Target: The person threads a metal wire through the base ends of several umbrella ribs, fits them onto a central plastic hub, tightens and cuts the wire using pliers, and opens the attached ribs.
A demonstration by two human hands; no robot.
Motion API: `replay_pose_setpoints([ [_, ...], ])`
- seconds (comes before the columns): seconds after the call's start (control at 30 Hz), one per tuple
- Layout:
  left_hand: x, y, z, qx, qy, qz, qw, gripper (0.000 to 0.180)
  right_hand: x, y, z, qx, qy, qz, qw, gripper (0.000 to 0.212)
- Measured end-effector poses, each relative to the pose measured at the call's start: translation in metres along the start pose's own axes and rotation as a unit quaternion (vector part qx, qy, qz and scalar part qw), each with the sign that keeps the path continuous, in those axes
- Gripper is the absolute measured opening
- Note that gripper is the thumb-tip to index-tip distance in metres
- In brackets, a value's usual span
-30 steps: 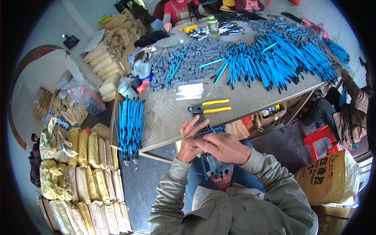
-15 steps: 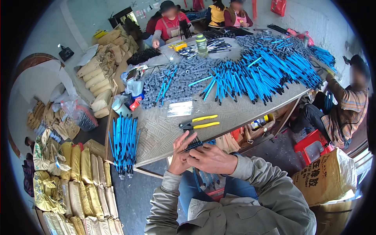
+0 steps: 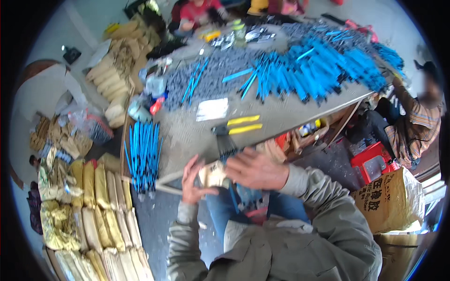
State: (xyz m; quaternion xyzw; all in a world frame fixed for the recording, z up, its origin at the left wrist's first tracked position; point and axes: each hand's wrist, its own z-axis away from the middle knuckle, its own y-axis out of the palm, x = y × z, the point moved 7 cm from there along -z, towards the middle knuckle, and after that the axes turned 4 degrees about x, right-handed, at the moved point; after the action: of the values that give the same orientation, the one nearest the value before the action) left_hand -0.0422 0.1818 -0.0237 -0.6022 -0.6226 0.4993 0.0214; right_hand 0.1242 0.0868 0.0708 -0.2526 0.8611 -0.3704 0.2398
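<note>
My left hand is in front of the table's near edge, thumb and fingers apart, with nothing seen in it. My right hand is to its right, smeared by motion, so whether its fingers hold anything is unclear. Right by its fingertips, at the table's edge, is a dark, blurred cluster of small pieces. Yellow-handled pliers lie just beyond on the table. Behind them rests a flat white packet. Blue rods with black ends show blurred below my right hand, over my lap.
A bundle of blue rods hangs over the table's left corner. Grey fittings and a wide heap of blue rods cover the far side. Sacks are stacked at left. A co-worker sits at right by a red stool.
My hands were together at a dark piece; now they are apart, the left lower and farther left, the right slightly up. The view has shifted and blurred.
</note>
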Motion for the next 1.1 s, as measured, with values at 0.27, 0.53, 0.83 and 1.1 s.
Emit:
replay_pose_setpoints([
  [0.27, 0.006, 0.036, -0.051, 0.229, 0.092, -0.165, 0.955, 0.119, -0.017, 0.008, -0.005, 0.042, 0.033, -0.058, 0.997, 0.017],
  [0.53, 0.005, 0.062, -0.068, 0.274, 0.171, -0.171, 0.931, 0.114, -0.010, 0.000, -0.015, 0.024, 0.002, -0.084, 0.996, 0.019],
  [0.83, 0.002, 0.071, -0.067, 0.211, 0.173, -0.130, 0.953, 0.098, -0.012, -0.006, -0.022, 0.032, 0.001, -0.119, 0.992, 0.023],
  [1.1, 0.003, 0.076, -0.078, 0.134, 0.171, -0.131, 0.967, 0.075, -0.028, -0.001, -0.026, 0.024, 0.023, -0.111, 0.993, 0.021],
])
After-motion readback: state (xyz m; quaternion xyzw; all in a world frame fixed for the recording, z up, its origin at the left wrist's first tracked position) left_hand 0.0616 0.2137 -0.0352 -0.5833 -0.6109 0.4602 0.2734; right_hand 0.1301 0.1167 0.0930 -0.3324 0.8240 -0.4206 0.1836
